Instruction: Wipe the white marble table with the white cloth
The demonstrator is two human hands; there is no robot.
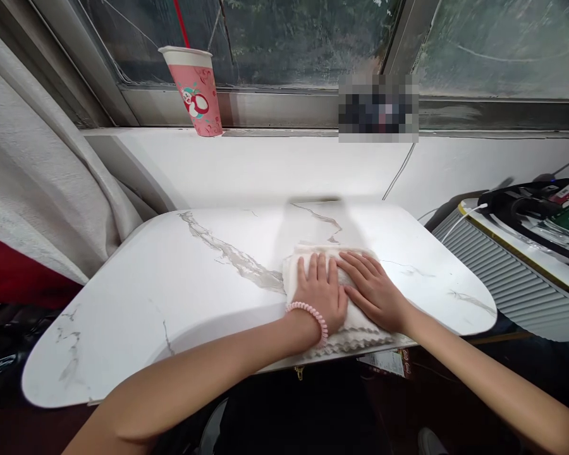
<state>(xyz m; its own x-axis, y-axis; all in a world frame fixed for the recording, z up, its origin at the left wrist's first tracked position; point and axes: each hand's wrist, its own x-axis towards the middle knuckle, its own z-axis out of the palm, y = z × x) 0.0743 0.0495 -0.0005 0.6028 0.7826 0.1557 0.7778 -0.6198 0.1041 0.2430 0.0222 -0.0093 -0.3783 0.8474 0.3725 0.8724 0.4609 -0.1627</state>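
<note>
White layered cloth (359,325) with rippled edges lies on the white, grey-veined, marble-patterned surface (137,291), right of its middle and close to its near edge. The person's left hand (323,292), with a coiled pink band (317,315) around the wrist, lies on the cloth's left part with fingers extended. The right hand (377,294) lies just beside it, fingers slanting toward the left one. Both hands are spread palm-down on the top layer, pinching nothing; how hard they press cannot be told.

The cloth looks light, limp and soft, with little to break. Its layers would probably slide over one another if only the top were pushed, and the surface looks smooth enough to let the whole pile skid. Whether it is one folded piece or several stacked cannot be told. The rippled near edge, bare of fingers, seems the best hold: fingertips beneath all the layers, thumbs above, gripping both ends.
</note>
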